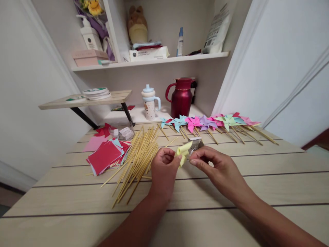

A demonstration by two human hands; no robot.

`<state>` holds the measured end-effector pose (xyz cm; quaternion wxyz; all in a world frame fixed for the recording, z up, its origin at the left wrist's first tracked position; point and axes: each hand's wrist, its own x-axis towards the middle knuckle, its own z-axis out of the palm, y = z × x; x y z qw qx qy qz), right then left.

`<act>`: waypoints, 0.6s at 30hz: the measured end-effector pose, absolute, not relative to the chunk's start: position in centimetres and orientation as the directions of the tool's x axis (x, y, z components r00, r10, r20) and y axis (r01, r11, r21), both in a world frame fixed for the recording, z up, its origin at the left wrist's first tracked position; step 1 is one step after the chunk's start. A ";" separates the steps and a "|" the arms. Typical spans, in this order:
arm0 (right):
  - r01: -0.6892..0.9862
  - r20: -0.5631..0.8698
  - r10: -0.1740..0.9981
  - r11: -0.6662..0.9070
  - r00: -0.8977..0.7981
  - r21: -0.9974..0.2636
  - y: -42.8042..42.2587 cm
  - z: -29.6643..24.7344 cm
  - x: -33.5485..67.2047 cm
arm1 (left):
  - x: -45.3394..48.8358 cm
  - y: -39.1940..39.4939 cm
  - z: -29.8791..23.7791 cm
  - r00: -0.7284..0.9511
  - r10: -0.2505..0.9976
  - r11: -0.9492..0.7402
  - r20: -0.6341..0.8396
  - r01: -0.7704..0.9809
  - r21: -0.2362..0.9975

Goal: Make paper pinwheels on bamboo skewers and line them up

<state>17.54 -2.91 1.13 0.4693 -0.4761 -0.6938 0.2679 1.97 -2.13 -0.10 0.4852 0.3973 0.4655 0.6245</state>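
Pinched in my left hand (164, 168) is a yellow paper pinwheel (184, 149) with its blades curled inward; the fingers partly cover it. My right hand (214, 163) is closed at the fingertips just right of the paper. Something thin and tiny seems to show at those fingertips, too small to make out. Directly behind both hands stands a small open box (195, 143) with little shiny metal pieces in it. Left of my left hand lies a heap of thin wooden sticks (140, 159).
Finished pinwheels on sticks (205, 122) line the table's back right. Coloured paper squares (105, 156) and a clear packet (125, 132) lie at left. Behind stand a spotted cup (149, 106), a red jug (182, 99) and a small raised shelf (102, 99).
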 end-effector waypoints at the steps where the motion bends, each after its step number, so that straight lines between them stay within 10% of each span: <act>1: 0.410 0.397 0.912 0.403 -0.103 -0.818 -2.9 1.1 17.6 | 1.9 -2.1 -0.1 -0.211 0.977 -0.088 0.036 -0.242 0.966; 18: 0.375 0.470 0.882 0.448 -0.036 -0.812 -2.8 1.3 18.0 | 1.7 -1.7 0.0 -0.119 0.992 -0.010 -0.035 -0.357 0.934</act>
